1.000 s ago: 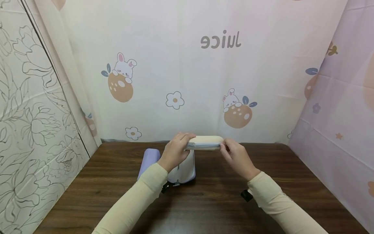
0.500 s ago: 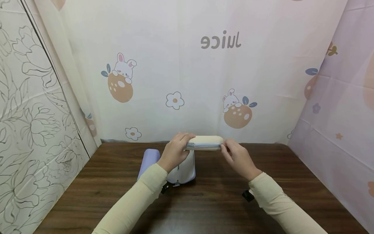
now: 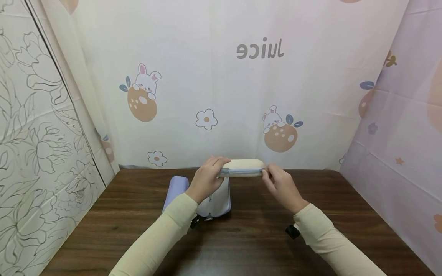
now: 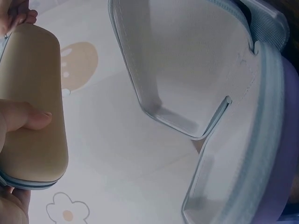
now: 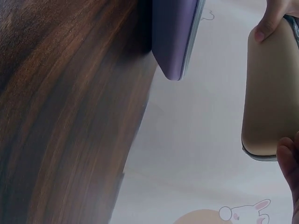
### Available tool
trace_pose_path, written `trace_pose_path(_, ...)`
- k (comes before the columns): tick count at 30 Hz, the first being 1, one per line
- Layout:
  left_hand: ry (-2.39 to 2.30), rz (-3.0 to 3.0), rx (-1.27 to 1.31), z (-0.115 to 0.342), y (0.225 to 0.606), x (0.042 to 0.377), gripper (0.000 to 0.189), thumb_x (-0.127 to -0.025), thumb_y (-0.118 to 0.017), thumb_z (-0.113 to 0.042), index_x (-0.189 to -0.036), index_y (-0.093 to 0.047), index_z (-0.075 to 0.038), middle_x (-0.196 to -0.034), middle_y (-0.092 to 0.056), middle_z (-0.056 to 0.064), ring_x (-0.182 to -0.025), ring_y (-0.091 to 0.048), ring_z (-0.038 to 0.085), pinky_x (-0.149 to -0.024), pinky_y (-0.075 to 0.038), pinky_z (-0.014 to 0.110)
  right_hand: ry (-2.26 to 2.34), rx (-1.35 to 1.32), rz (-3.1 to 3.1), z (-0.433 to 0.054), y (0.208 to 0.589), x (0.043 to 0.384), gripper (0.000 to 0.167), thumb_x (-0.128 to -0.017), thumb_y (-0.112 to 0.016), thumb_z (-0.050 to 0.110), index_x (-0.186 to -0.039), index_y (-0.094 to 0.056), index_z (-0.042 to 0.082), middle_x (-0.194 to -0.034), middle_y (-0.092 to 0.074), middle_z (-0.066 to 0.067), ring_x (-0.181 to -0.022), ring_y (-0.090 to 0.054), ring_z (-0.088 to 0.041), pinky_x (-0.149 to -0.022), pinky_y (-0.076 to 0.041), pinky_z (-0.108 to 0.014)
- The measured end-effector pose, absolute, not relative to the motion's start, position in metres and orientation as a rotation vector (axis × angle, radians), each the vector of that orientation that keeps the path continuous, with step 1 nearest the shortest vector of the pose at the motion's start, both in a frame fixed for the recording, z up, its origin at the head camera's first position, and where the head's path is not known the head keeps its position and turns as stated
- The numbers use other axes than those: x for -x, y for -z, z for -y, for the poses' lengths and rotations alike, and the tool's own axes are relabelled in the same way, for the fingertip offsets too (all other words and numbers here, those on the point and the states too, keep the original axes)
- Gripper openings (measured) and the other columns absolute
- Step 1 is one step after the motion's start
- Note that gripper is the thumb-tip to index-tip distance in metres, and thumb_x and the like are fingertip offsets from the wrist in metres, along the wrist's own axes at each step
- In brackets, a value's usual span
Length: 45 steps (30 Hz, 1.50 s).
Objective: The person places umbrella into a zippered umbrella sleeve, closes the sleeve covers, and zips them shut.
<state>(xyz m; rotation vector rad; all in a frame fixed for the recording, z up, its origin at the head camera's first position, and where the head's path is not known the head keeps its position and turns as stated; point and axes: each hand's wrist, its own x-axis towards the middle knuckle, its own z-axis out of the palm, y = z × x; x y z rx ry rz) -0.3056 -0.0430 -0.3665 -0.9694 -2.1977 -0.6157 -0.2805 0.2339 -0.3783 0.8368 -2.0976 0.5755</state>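
Note:
A cream hard-shell zip case [image 3: 246, 165] is held up level above the back of the table. My left hand [image 3: 206, 179] grips its left end, and in the left wrist view the thumb [image 4: 32, 119] lies flat along the shell. At the other end, my right hand [image 3: 281, 187] pinches the case's edge by the grey zip band. The right wrist view shows the right fingertips [image 5: 286, 147] at the rounded corner of the case. Any zip pull there is hidden by the fingers.
Partly behind my left arm stands an opened lavender case [image 3: 177, 189] with a white lining [image 4: 187, 60] and pale blue zip edging. The dark wooden table [image 3: 248, 245] meets a printed curtain [image 3: 207, 76] at its back edge.
The right hand has shifted very slightly to the right at the case's end. The left hand and the case stay almost in place.

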Motion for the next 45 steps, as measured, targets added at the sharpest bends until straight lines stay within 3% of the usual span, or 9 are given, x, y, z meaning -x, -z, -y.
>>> trace_pose_path(13, 0.654, 2.164, 0.973, 0.0441, 0.3656, 0.3050, 0.052, -0.080, -0.077, 0.005, -0.128, -0.062, -0.010, -0.125, -0.065, 0.005, -0.117, -0.059, 0.022, -0.111, -0.039, 0.040, -0.741, -0.743, 2.104, -0.2342, 0.3768, 0.2818, 0.020, -0.099, -0.055, 0.003, -0.083, -0.050, 0.013, -0.072, -0.044, 0.005, -0.059, -0.035, -0.008, -0.052, -0.033, -0.024)
trace_pose_path(32, 0.683, 2.189, 0.976, 0.0454, 0.3641, 0.3041, 0.054, -0.080, -0.078, 0.005, -0.129, -0.062, -0.010, -0.127, -0.064, 0.005, -0.118, -0.058, 0.022, -0.112, -0.036, 0.041, -0.706, -0.760, 2.026, -0.2349, 0.3777, 0.2833, 0.024, -0.092, -0.060, -0.008, -0.081, -0.051, 0.011, -0.075, -0.048, 0.006, -0.066, -0.044, -0.008, -0.058, -0.043, -0.030)
trace_pose_path(45, 0.701, 2.173, 0.980, 0.0441, 0.3641, 0.3037, 0.054, -0.079, -0.078, 0.007, -0.129, -0.063, -0.007, -0.126, -0.064, 0.007, -0.117, -0.058, 0.022, -0.111, -0.039, 0.041, -0.811, -0.706, 2.095, -0.2363, 0.3804, 0.2827, 0.021, -0.101, -0.052, 0.003, -0.083, -0.049, 0.012, -0.072, -0.043, 0.005, -0.056, -0.033, -0.008, -0.050, -0.032, -0.024)
